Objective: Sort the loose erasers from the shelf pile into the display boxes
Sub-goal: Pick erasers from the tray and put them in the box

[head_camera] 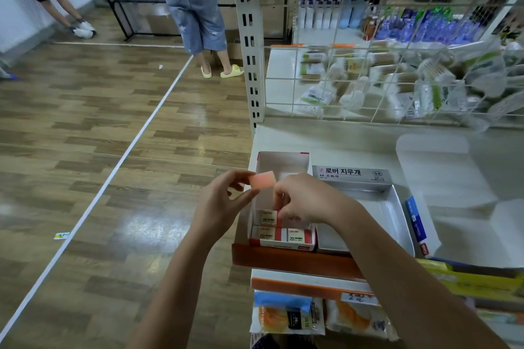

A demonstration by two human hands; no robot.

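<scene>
A red-and-white display box stands at the shelf's left edge, with a few sleeved 2B erasers lined up at its near end. My left hand pinches a pink eraser above the box's left wall. My right hand reaches down into the box, its fingertips on an eraser in the near row; the grip itself is hidden. To the right sits a grey display box with Korean lettering, and no erasers show in it.
A blue-and-white carton lies to the right of the grey box. A wire grid backs the shelf, with packaged goods behind it. Snack packets fill the shelf below. A person in yellow slippers stands on the wooden floor at left.
</scene>
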